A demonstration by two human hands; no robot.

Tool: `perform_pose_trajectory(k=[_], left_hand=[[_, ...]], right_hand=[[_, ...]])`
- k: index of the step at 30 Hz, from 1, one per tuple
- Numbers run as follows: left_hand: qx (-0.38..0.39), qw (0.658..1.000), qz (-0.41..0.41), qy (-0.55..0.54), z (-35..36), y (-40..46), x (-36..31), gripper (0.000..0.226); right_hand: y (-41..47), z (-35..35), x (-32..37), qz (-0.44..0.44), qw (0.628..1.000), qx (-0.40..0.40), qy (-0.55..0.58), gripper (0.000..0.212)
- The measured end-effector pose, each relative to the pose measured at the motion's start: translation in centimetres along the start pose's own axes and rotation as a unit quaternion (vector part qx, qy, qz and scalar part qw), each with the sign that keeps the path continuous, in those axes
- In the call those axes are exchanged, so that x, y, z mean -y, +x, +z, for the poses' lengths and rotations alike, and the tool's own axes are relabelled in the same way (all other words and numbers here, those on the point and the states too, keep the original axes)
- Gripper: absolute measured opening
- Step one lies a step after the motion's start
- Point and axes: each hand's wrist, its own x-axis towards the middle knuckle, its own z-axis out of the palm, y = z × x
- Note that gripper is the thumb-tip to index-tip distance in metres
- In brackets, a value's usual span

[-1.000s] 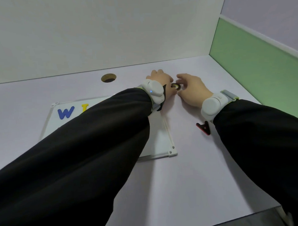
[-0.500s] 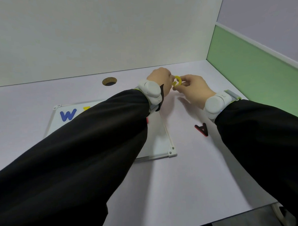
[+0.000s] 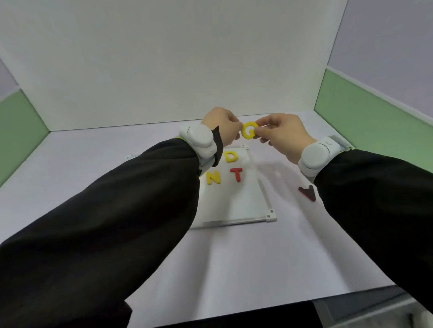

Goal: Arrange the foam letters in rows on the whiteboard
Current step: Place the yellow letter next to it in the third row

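Both hands hold a yellow foam letter G (image 3: 248, 133) up in the air above the far end of the whiteboard (image 3: 246, 207). My left hand (image 3: 221, 127) pinches its left side and my right hand (image 3: 280, 132) pinches its right side. On the board lie a yellow D (image 3: 231, 156), a yellow N (image 3: 213, 178) and a red T (image 3: 236, 174). My left sleeve hides most of the board. A red A (image 3: 307, 193) lies on the desk to the right of the board, beside my right sleeve.
The desk is white, walled by a white back panel (image 3: 170, 67) and green side panels (image 3: 370, 114). The desk's front edge (image 3: 264, 309) runs along the bottom of the view.
The hands picked the yellow G off the desk at the back and lifted it into the air. My head turned, so the D, N and T on the board came into sight.
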Motion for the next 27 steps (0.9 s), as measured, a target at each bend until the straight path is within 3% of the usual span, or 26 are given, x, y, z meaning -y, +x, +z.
perform_pose_trajectory(k=[10, 27], left_hand=[[0.003, 0.999, 0.013, 0.037, -5.1, -6.0, 5.0, 0.018], [0.001, 0.999, -0.038, 0.037, -7.5, -14.0, 12.5, 0.017]], right_hand=[[-3.2, 5.9, 2.3, -0.048, 0.992, 0.101, -0.055, 0.015], [-7.4, 14.0, 1.3, -0.087, 0.969, 0.186, -0.137, 0.002]])
